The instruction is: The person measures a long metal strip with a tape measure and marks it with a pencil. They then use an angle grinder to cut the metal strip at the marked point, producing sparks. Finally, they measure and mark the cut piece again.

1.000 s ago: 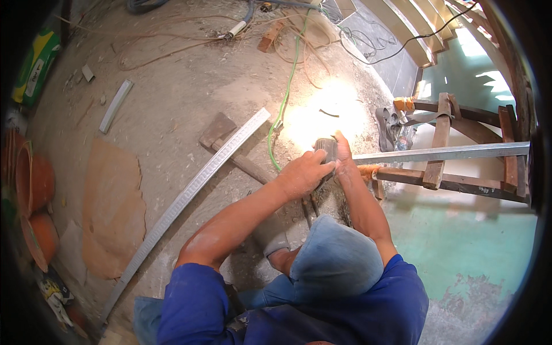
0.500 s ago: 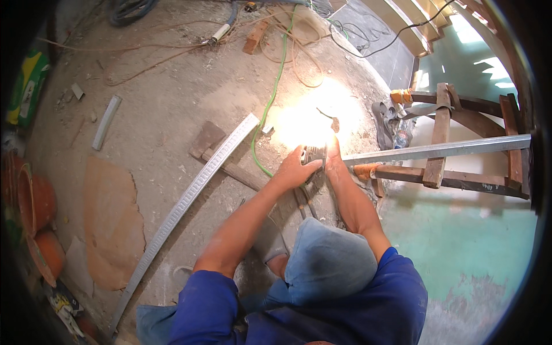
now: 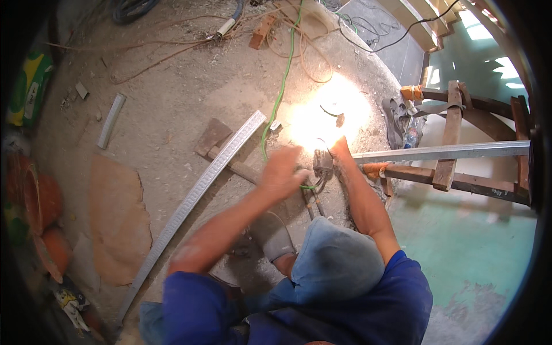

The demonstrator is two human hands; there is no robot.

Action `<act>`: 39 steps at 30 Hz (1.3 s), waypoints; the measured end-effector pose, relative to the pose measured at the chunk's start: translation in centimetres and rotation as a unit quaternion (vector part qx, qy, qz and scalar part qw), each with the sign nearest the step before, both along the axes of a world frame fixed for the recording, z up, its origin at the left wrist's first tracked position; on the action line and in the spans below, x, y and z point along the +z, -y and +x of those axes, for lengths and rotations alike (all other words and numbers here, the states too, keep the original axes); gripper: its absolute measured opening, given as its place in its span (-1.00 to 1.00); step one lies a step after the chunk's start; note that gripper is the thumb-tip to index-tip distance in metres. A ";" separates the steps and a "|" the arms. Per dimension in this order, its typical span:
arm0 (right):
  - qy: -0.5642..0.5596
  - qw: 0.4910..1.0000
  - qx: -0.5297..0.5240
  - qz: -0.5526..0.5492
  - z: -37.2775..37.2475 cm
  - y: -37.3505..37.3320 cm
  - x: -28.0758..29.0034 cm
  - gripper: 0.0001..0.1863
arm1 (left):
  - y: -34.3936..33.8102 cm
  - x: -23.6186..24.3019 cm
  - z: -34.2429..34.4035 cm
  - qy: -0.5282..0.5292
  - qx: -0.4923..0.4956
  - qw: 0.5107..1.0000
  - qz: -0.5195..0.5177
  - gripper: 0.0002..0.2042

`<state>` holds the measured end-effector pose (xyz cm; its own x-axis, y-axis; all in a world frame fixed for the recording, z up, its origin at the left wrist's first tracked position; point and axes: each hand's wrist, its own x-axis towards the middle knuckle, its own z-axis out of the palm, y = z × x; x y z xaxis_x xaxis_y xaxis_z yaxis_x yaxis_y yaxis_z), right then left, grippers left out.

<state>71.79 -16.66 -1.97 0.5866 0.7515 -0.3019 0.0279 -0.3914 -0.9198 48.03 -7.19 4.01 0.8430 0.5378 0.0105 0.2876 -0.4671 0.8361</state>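
A small grey finned lamp point(image 3: 322, 162) stands between my forearms, throwing a white glare over the ground ahead of it. My right hand point(image 3: 340, 154) is closed at its right side; the glare washes out the fingertips. My left hand point(image 3: 282, 172) is off the lamp, to its left, and smeared by motion, so its fingers cannot be read. A green cable point(image 3: 280, 100) runs down past this hand, with a loop showing just right of it. Grey tool handles point(image 3: 313, 202) lie below the lamp.
A long perforated metal strip point(image 3: 195, 192) lies left of my arms, over a wooden-handled hammer point(image 3: 213, 141). At right, a metal bar point(image 3: 443, 152) rests across a wooden frame point(image 3: 447, 135). Orange buckets point(image 3: 49, 201) and a brown sheet point(image 3: 118, 221) lie at left; a brick point(image 3: 262, 31) lies ahead.
My left hand has let go of the lamp and moved left and slightly down. My right hand stays beside the lamp. The whole view has shifted slightly.
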 end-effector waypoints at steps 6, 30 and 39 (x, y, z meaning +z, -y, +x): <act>0.461 0.867 0.108 -0.156 1.8 2.6 -4.4 -0.77 | -10.4 1.7 -21.2 -0.213 0.010 0.972 0.096 -0.36; 0.285 0.929 0.200 -0.124 -12.4 -4.2 7.1 -0.50 | -10.4 -1.4 -37.6 -0.325 0.045 0.932 -0.157 -0.46; 0.329 0.848 0.388 -0.152 -21.2 -8.8 3.9 -0.49 | -12.6 0.5 -41.1 -0.305 0.115 0.940 -0.105 -0.50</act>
